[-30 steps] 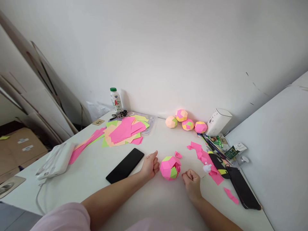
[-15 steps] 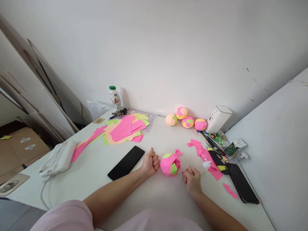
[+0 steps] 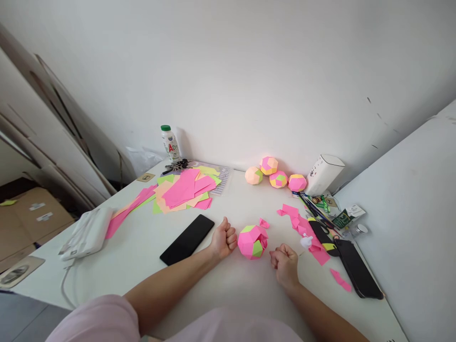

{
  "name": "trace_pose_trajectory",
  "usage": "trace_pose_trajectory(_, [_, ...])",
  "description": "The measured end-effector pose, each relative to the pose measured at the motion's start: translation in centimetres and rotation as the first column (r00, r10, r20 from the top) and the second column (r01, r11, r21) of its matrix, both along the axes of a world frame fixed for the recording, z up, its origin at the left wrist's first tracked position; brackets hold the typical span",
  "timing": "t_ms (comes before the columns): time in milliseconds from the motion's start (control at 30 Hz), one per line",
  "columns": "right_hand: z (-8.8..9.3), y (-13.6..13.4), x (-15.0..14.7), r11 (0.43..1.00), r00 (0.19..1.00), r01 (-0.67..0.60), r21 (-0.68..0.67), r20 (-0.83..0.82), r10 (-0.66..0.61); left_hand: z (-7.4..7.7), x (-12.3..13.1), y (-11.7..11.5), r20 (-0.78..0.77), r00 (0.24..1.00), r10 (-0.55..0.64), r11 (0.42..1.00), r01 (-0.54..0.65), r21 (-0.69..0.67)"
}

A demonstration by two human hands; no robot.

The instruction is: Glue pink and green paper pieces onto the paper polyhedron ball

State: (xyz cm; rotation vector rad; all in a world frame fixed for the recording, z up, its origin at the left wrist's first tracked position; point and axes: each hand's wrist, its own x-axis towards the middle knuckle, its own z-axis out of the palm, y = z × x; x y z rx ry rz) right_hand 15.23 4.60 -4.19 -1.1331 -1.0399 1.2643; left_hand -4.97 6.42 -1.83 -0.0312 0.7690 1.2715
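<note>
A folded-paper ball (image 3: 249,243) in pink and light green sits on the white table between my hands, with an opening on its right side. My left hand (image 3: 224,239) is a closed fist resting close to the ball's left side; whether they touch I cannot tell. Apart from the ball on the right, my right hand (image 3: 285,264) is also curled into a fist. Nothing shows in either fist. A small folded pink paper piece (image 3: 264,223) lies just behind the ball. More folded pink pieces (image 3: 297,221) are strung out to the right.
Finished paper balls (image 3: 278,179) stand by the wall. Loose coloured sheets (image 3: 181,190) spread at back left near a bottle (image 3: 170,144). A black phone (image 3: 187,240) lies left, another (image 3: 358,268) right beside a cutter (image 3: 322,236). A white power strip (image 3: 87,232) is far left.
</note>
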Motion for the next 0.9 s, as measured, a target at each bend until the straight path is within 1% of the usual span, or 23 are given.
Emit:
trace_pose_trajectory(167, [0.3, -0.3, -0.1, 0.994, 0.994, -0.026, 0.109, 0.106, 0.014, -0.6, 0.0, 0.1, -0.044, 0.999, 0.004, 0.997, -0.001, 0.072])
trace_pose_trajectory(267, [0.9, -0.6, -0.1, 0.974, 0.981, -0.09, 0.207, 0.187, 0.051, -0.8, 0.1, 0.0, -0.104, 0.994, 0.015, 0.989, 0.001, 0.149])
trace_pose_trajectory(333, [1.4, -0.7, -0.1, 0.948, 0.964, -0.163, 0.275, 0.248, 0.094, -1.0, 0.2, -0.1, -0.161, 0.986, 0.041, 0.976, -0.005, 0.218])
trace_pose_trajectory(400, [1.8, -0.7, -0.1, 0.912, 0.939, -0.241, 0.332, 0.317, 0.133, -1.2, 0.3, -0.1, -0.227, 0.969, 0.097, 0.955, -0.026, 0.297])
trace_pose_trajectory(467, [2.3, -0.5, -0.2, 0.873, 0.908, -0.31, 0.376, 0.389, 0.155, -1.5, 0.5, 0.0, -0.294, 0.941, 0.166, 0.927, -0.047, 0.373])
trace_pose_trajectory(533, [2.6, -0.3, -0.3, 0.839, 0.877, -0.366, 0.403, 0.451, 0.165, -1.8, 0.6, 0.1, -0.36, 0.908, 0.213, 0.9, -0.039, 0.433])
trace_pose_trajectory(600, [2.8, -0.1, -0.5, 0.803, 0.836, -0.425, 0.418, 0.521, 0.171, -1.9, 0.7, 0.0, -0.434, 0.877, 0.206, 0.883, 0.024, 0.468])
trace_pose_trajectory(733, [2.9, 0.0, -0.6, 0.722, 0.732, -0.532, 0.443, 0.67, 0.128, -1.5, 0.8, -0.6, -0.597, 0.796, 0.101, 0.855, 0.238, 0.461])
trace_pose_trajectory(800, [2.8, 0.1, -0.7, 0.696, 0.717, -0.546, 0.465, 0.689, 0.103, -1.0, 0.7, -0.8, -0.665, 0.743, 0.078, 0.849, 0.3, 0.435])
trace_pose_trajectory(900, [2.8, 0.1, -1.1, 0.678, 0.719, -0.546, 0.492, 0.69, 0.078, -0.6, 0.7, -0.9, -0.734, 0.675, 0.07, 0.849, 0.346, 0.399])
